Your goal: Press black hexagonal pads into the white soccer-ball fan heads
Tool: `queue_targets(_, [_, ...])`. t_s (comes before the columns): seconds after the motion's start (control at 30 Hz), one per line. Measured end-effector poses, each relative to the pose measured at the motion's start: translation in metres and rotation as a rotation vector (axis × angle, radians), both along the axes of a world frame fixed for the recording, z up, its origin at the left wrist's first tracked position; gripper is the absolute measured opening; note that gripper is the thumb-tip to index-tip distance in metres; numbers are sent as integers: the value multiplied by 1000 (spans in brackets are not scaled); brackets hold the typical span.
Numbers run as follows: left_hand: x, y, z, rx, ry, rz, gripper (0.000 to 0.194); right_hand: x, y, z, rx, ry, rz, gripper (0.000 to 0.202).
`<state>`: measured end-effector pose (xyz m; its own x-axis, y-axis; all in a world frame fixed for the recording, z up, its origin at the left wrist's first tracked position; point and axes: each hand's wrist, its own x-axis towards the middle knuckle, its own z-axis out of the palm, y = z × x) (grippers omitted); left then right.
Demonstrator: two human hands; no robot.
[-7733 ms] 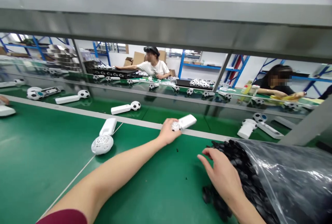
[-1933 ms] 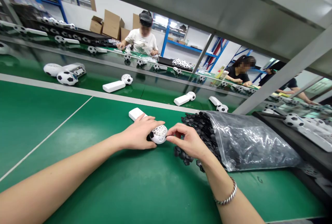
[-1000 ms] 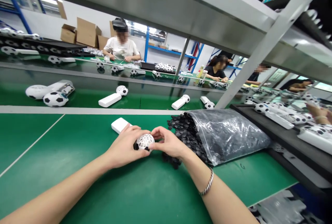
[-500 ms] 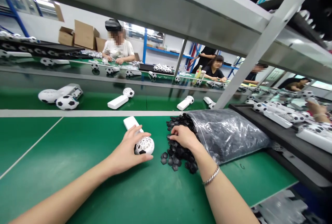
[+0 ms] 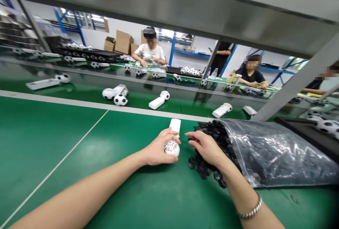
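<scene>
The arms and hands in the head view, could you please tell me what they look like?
The left hand and right hand wear no gloves, and no sleeve shows on the left forearm or the right forearm, which bears a silver bracelet with a twisted pattern.

Left of the clear plastic bag (image 5: 280, 158), we see a plain white handheld fan (image 5: 172, 149) with a web-patterned grille. The pentagonal pieces (image 5: 212, 130) at the bag's mouth are black. Under the bag, our tabletop (image 5: 106, 193) is green, crossed to its left by a thin whitish line (image 5: 57, 167). Beyond the bag we find a football-patterned fan (image 5: 222, 110), white with black patches. Nearer us than the bag, the bracelet (image 5: 251, 210) is silver with a twisted-rope pattern.
</scene>
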<state>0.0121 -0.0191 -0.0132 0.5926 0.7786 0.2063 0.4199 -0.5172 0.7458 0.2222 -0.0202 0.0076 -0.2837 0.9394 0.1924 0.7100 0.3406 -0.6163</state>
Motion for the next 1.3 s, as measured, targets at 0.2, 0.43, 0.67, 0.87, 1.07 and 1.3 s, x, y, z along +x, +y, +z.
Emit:
queue_targets(0.2, [-5,4,-2,-71,-5,32,64,-10,-7,-1,-89,218,54,14])
queue_targets(0.43, [-7,5,-3,-104,-13,-29,65,-22,-17,6,-107,191,212,9])
queue_targets(0.67, [-5,4,-1,-130,-33,-40,64,-29,-23,4,-134,263,268,4])
queue_targets(0.87, [-4,3,-2,-153,-52,-33,57,-33,-19,-3,-276,402,198,9])
queue_targets(1.07, [0,2,-2,-142,-67,-22,49,-32,-8,-12,-431,499,203,27])
queue_targets(1.3, [1,0,-1,-181,-6,-82,53,7,29,-14,70,-218,-357,20])
